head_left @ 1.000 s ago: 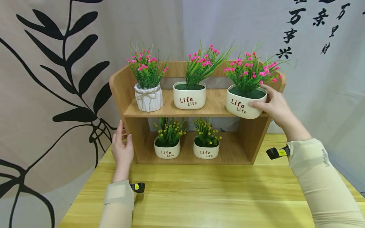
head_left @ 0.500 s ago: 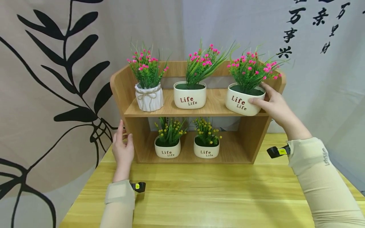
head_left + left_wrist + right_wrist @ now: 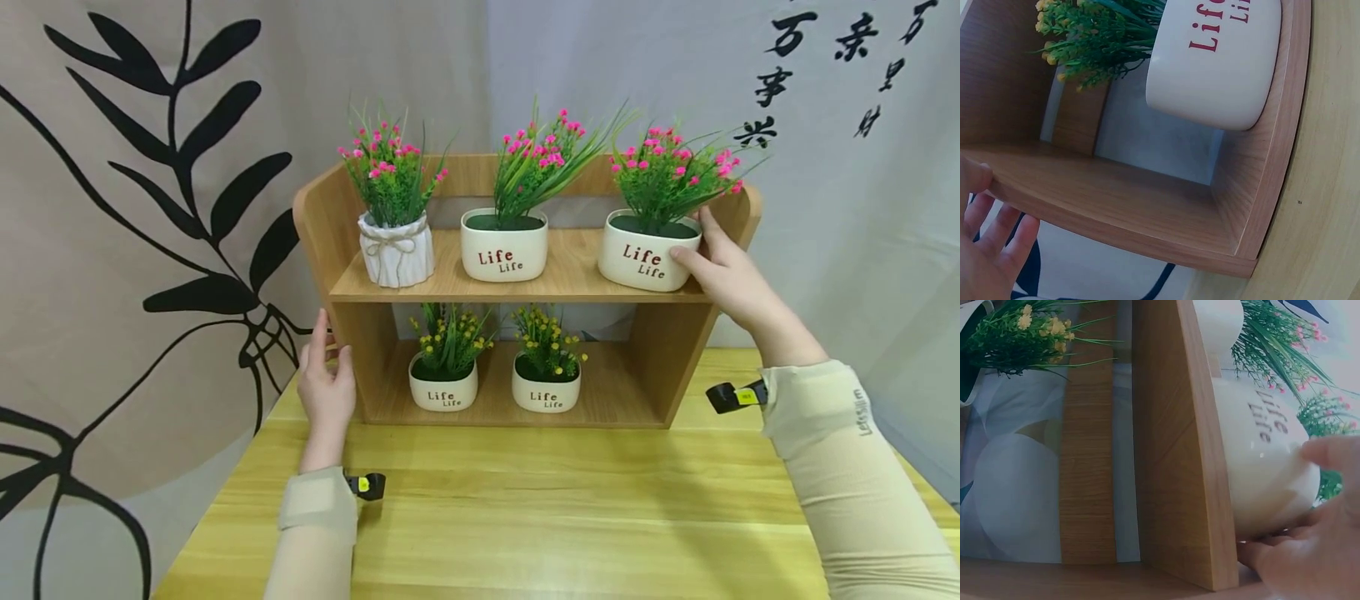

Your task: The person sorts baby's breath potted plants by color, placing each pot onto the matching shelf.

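Note:
A small two-tier wooden shelf [image 3: 573, 262] stands on the table. At the right end of its upper board is a white oval flowerpot [image 3: 637, 265] marked "Life", with pink flowers. My right hand [image 3: 731, 279] grips this pot at its right end, thumb on the front and fingers behind; the right wrist view shows the pot [image 3: 1263, 481] level with the board edge. At the shelf's left side panel is my left hand [image 3: 327, 404], fingers extended. In the left wrist view the thumb of my left hand [image 3: 988, 250] lies at the panel's front edge, with the other fingers outside it.
A similar "Life" pot [image 3: 504, 254] and a white twine-tied pot [image 3: 397, 254] stand on the upper board. Below are two "Life" pots with yellow flowers, a left one [image 3: 442, 396] and a right one [image 3: 546, 393]. A printed curtain [image 3: 570, 67] hangs behind the table [image 3: 525, 508].
The pot in my right hand has gone from tilted and overhanging the front edge to standing more level and farther back on the upper board. My left hand stays by the side panel.

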`<state>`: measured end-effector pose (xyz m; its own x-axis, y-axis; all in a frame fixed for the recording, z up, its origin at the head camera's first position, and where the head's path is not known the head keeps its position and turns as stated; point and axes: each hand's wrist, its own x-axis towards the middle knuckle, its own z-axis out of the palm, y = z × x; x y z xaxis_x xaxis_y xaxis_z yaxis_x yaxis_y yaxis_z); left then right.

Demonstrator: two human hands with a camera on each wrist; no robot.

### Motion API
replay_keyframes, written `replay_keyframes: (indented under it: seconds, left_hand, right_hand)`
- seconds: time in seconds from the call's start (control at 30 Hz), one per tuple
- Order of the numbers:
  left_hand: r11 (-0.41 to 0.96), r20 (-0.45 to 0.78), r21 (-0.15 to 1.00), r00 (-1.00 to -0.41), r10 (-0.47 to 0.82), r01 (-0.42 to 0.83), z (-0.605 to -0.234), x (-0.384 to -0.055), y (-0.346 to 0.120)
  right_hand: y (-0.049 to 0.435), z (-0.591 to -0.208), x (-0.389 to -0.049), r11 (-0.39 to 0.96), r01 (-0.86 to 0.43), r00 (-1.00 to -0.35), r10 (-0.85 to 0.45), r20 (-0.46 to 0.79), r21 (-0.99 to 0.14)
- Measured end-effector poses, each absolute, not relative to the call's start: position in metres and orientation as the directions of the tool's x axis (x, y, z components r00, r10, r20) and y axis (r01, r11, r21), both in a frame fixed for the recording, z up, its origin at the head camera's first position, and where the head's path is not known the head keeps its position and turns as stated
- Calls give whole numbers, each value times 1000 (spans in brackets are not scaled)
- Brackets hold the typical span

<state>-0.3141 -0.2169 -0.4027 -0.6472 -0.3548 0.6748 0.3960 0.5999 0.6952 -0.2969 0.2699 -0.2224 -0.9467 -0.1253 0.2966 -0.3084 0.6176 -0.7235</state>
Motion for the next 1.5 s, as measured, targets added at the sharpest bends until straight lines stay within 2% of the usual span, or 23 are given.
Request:
replay_keyframes:
  seconds: [0.27,0.67,0.93,1.33,1.5]
  left_hand:
    - [605,677,690,-649,-347,397,-403,-312,-221]
    - [604,671,698,-646,-363,385,-405,-305,-225]
    - [620,657,695,-672,-342,364,-408,-301,-226]
    - [605,694,682,-627,-355,412,-412,-300,-236]
    - [645,779,596,-538,-322,478,-405,-304,-229]
  right_hand:
    - [265,-225,-297,632,-326,-936,-107,337,-703]
    - [255,-225,-298,682,-291,-941,-77,330,-670]
    - [255,-228,-292,690,-271,-947,-64,316,-671]
    - [246,-240,-289,702,-343,-927,-147,344,-625]
    - [245,-248,-274,744,-340,-931,-178,320,-575]
